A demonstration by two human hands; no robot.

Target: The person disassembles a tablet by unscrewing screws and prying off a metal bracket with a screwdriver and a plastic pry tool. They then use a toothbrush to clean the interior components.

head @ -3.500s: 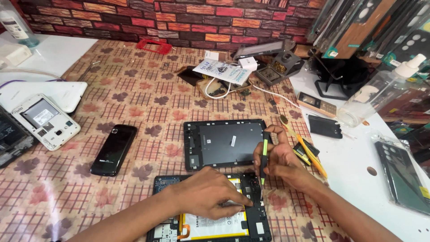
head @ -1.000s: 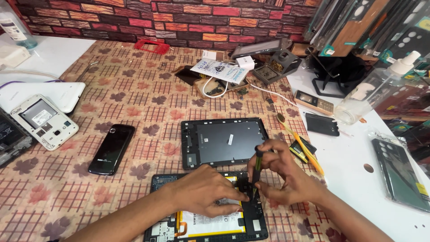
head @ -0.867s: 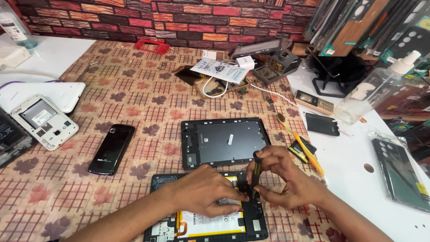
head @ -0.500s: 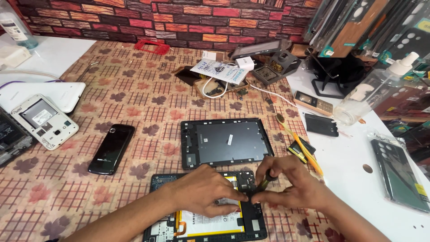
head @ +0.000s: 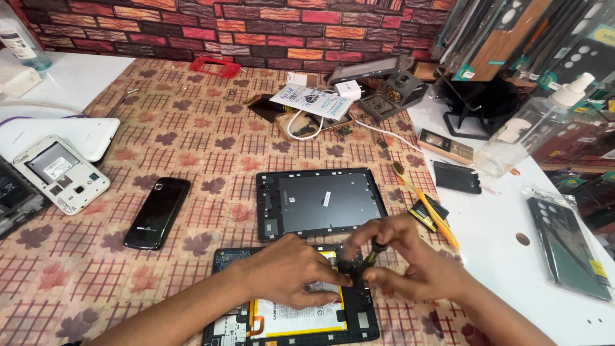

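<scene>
An opened tablet [head: 291, 317] with its yellow-edged battery showing lies at the near edge of the patterned cloth. My left hand [head: 288, 269] rests flat on it, fingers pressing near its upper middle. My right hand [head: 410, 259] grips a small dark screwdriver [head: 373, 252], tip lowered onto the tablet's upper right corner area beside my left fingertips. The tablet's dark back cover [head: 320, 202] lies just beyond both hands.
A black phone [head: 157, 213] lies to the left and a white opened phone [head: 61, 173] further left. A yellow-handled brush [head: 426, 208], a dark phone cover [head: 457, 177] and a clear spray bottle [head: 532, 128] sit on the right. Cables, papers and a soldering stand crowd the back.
My right hand has tipped the screwdriver from upright down toward the tablet and moved closer to my left hand. The left hand stays pressed on the tablet.
</scene>
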